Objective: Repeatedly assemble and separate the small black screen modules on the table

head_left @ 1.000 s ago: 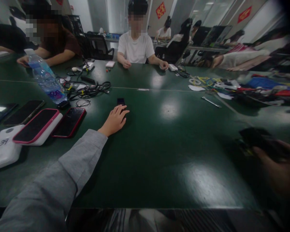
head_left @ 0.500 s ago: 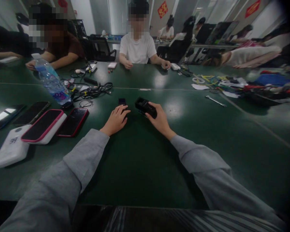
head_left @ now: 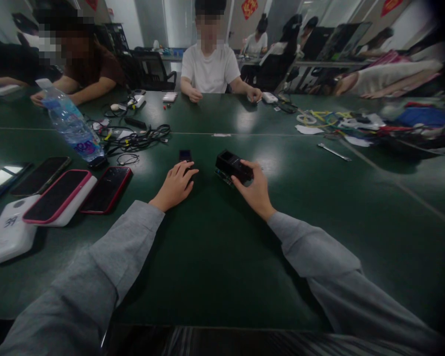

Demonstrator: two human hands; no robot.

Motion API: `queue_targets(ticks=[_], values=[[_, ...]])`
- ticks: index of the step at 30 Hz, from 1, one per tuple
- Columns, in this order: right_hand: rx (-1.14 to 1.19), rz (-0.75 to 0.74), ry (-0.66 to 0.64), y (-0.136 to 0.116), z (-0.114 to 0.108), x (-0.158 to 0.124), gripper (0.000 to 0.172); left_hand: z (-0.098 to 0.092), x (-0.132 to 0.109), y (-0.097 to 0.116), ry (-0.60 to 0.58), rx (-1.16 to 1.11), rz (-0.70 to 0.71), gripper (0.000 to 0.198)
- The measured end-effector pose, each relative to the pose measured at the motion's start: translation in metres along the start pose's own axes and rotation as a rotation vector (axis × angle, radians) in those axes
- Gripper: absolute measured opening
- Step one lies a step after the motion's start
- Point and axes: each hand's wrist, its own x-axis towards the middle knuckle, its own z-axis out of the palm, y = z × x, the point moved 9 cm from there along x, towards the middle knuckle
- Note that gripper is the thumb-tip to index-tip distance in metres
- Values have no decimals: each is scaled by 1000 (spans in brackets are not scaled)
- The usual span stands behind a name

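Observation:
My right hand [head_left: 258, 190] grips a black plastic device casing [head_left: 234, 164] between thumb and fingers, tilted just over the green table. Below the casing's left side, a green circuit board [head_left: 224, 176] shows an edge; I cannot tell whether the two are joined. My left hand [head_left: 173, 187] lies low with its fingers stretched out and slightly apart. Under its fingertips is a small black device with a screen [head_left: 185, 155], partly covered by the hand. Whether the fingers press on it cannot be made out.
To the left lie several phones, among them a red-edged phone [head_left: 107, 189], and a white power bank [head_left: 11, 228]. A water bottle [head_left: 72, 123] and black cables [head_left: 144, 138] stand behind. A wrench [head_left: 333, 152] and tangled wires [head_left: 330, 119] lie right. Across the table sits a person in white [head_left: 209, 66].
My right hand has moved slightly right and nearer with the casing, and more of the circuit board's edge shows. My left hand stays over the small device. The view has shifted a little.

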Motion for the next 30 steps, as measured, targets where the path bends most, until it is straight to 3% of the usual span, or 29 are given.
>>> queue_targets(ticks=[4, 9, 13, 21, 25, 30], values=[[-11, 5, -67, 0, -1, -7, 44, -1, 1, 0, -3, -11, -13, 42], [-47, 32, -228, 10, 18, -11, 42, 1, 1, 0, -23, -4, -32, 42], [-43, 30, -256, 13, 23, -10, 45, 0, 1, 0, -5, 16, -35, 40], [-69, -71, -507, 1, 44, -18, 71, 1, 2, 1, 6, -15, 6, 42], [-56, -60, -504, 1, 44, -17, 66, -1, 2, 4, 9, -22, 43, 42], [-257, -84, -422, -2, 41, -13, 62, 1, 3, 21, -41, -82, 105, 48]])
